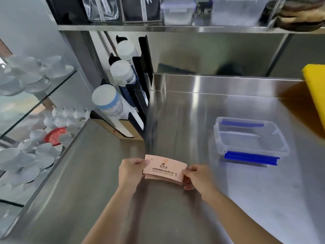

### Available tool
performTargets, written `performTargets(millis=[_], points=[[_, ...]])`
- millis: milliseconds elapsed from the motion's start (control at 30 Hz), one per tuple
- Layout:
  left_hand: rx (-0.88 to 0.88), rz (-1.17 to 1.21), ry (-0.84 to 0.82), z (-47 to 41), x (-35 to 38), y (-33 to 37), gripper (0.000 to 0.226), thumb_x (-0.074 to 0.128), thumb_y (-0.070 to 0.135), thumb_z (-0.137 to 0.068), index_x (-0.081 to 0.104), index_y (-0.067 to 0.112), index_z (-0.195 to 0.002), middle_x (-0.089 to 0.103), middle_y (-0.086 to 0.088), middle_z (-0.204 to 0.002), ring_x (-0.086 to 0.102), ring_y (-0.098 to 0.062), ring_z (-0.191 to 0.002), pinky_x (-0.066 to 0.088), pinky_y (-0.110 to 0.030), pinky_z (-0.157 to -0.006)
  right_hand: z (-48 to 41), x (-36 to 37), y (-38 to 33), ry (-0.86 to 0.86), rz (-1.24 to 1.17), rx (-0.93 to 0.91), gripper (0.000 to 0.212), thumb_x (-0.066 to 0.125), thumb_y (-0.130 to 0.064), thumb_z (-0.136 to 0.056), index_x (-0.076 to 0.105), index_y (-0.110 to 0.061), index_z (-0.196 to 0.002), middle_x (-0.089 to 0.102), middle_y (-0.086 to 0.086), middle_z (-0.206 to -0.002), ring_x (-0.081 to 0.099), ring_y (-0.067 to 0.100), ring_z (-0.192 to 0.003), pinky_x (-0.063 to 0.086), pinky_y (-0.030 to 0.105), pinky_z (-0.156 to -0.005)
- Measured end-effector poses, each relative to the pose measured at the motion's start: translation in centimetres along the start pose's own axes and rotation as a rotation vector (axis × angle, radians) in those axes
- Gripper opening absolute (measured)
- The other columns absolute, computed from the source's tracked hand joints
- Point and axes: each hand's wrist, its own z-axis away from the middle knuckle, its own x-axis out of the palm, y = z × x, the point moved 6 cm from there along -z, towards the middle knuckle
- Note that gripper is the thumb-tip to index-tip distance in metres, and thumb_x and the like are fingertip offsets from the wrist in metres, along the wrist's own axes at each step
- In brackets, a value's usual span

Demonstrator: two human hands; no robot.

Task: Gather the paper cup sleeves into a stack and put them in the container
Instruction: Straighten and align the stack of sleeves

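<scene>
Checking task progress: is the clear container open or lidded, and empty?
Open and empty: the container shows no lid, no sleeves inside, blue clips folded down.

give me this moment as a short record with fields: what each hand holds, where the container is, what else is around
left hand: grips the left end of the stack of pink paper cup sleeves
right hand: grips the stack's right end
stack: just above the stainless steel counter, printed side up
container: clear plastic box with blue clips, open, empty, to the right of the stack and further back
nearby: paper cup stacks in a black dispenser, back left; yellow board, far right
</scene>
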Motion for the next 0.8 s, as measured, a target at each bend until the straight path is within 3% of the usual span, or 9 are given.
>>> performTargets(millis=[167, 267, 367, 467, 600, 800], points=[[-0.004, -0.099, -0.049, -0.8, 0.0, -1.3, 0.019, 0.071, 0.019, -0.075, 0.069, 0.018, -0.057, 0.073, -0.012, -0.067, 0.067, -0.031, -0.065, 0.059, -0.048, -0.077, -0.3, 0.2, 1.0, 0.059, 0.057, 0.049, 0.006, 0.058, -0.005, -0.083, 0.061, -0.002, -0.078, 0.061, 0.009, -0.059, 0.056, 0.020, -0.047, 0.051, 0.028, -0.043], [0.020, -0.227, -0.051, -1.1, 0.1, -1.3, 0.022, 0.069, 0.026, -0.075, 0.069, 0.007, -0.064, 0.073, -0.021, -0.077, 0.061, -0.032, -0.064, 0.058, -0.048, -0.076, -0.4, 0.0, 1.1, 0.082, 0.089, 0.069, 0.008, 0.062, -0.010, -0.081, 0.060, -0.002, -0.080, 0.059, 0.009, -0.058, 0.053, 0.019, -0.046, 0.050, 0.029, -0.045], [-0.066, -0.171, -0.112, -1.8, 0.2, -0.8, 0.033, 0.072, 0.031, -0.073, 0.066, -0.001, -0.079, 0.073, -0.020, -0.087, 0.063, -0.031, -0.073, 0.056, -0.044, -0.076, -0.9, -0.1, 0.5, 0.069, 0.083, 0.091, 0.024, 0.073, -0.025, -0.073, 0.058, -0.005, -0.074, 0.058, 0.009, -0.059, 0.054, 0.021, -0.049, 0.055, 0.035, -0.055], [-0.193, -0.154, -0.252, -2.4, 0.8, -1.1, 0.047, 0.079, 0.037, -0.065, 0.061, -0.001, -0.089, 0.073, -0.015, -0.095, 0.067, -0.027, -0.092, 0.055, -0.038, -0.074, -1.1, 0.1, 0.2, 0.029, 0.119, 0.130, 0.043, 0.080, -0.035, -0.063, 0.062, -0.002, -0.085, 0.065, 0.010, -0.068, 0.057, 0.018, -0.053, 0.052, 0.027, -0.051], [-0.116, -0.415, -0.358, -3.3, 2.0, -1.4, 0.056, 0.079, 0.040, -0.060, 0.062, 0.003, -0.099, 0.071, -0.009, -0.095, 0.065, -0.023, -0.088, 0.052, -0.036, -0.082, -1.8, 0.3, 0.5, 0.051, 0.128, 0.115, 0.048, 0.079, -0.026, -0.069, 0.062, 0.010, -0.098, 0.070, 0.020, -0.080, 0.058, 0.022, -0.056, 0.047, 0.025, -0.049], [-0.078, -0.350, -0.520, -2.6, 2.8, -2.3, 0.045, 0.076, 0.027, -0.066, 0.064, 0.010, -0.105, 0.072, -0.004, -0.105, 0.064, -0.020, -0.099, 0.046, -0.039, -0.100, -1.6, 0.5, 0.6, 0.000, 0.088, 0.065, 0.032, 0.075, -0.015, -0.075, 0.066, 0.010, -0.094, 0.066, 0.012, -0.072, 0.055, 0.015, -0.053, 0.045, 0.024, -0.053]])
